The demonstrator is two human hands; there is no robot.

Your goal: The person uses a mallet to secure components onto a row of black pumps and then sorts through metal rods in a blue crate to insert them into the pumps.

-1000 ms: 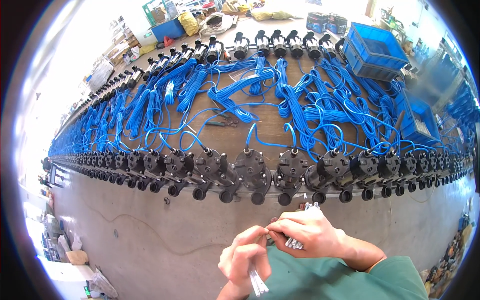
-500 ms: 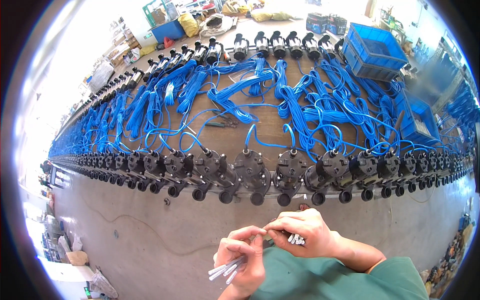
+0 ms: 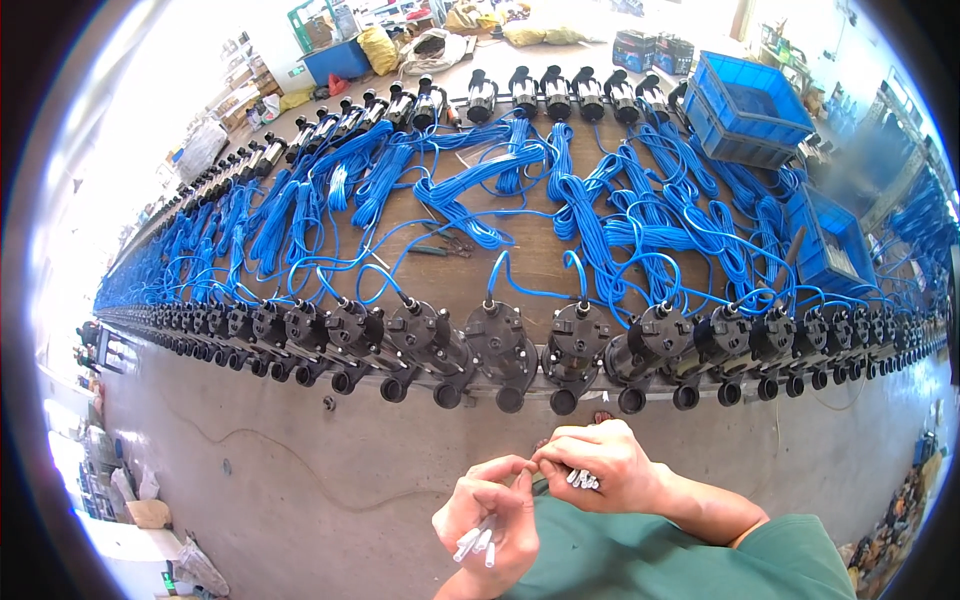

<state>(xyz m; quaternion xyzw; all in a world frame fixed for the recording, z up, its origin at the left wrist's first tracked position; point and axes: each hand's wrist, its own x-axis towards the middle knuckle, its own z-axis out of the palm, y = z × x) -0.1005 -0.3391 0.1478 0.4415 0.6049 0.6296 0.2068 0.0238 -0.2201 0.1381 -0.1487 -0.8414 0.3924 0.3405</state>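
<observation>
My left hand [image 3: 490, 510] is closed around several slim whitish sticks [image 3: 477, 541], whose ends poke out below its fingers. My right hand [image 3: 608, 462] is closed around another bunch of similar whitish sticks [image 3: 583, 480]. The fingertips of both hands meet in front of my green shirt; whether something small lies between them I cannot make out. Beyond the hands, a row of black pumps [image 3: 502, 345] stands along the near edge of the table [image 3: 470, 275]. Blue cables [image 3: 590, 225] rise from the pump tops and lie bundled behind them.
A second row of pumps [image 3: 482, 97] lines the table's far edge. Blue crates [image 3: 750, 105] stand at the far right, with another blue crate [image 3: 830, 240] nearer. A pair of pliers [image 3: 430, 249] lies among the cables. Grey floor [image 3: 300, 450] stretches below the table.
My left hand has turned slightly and shifted right, so its sticks now point more downward. Both hands stay joined at the fingertips.
</observation>
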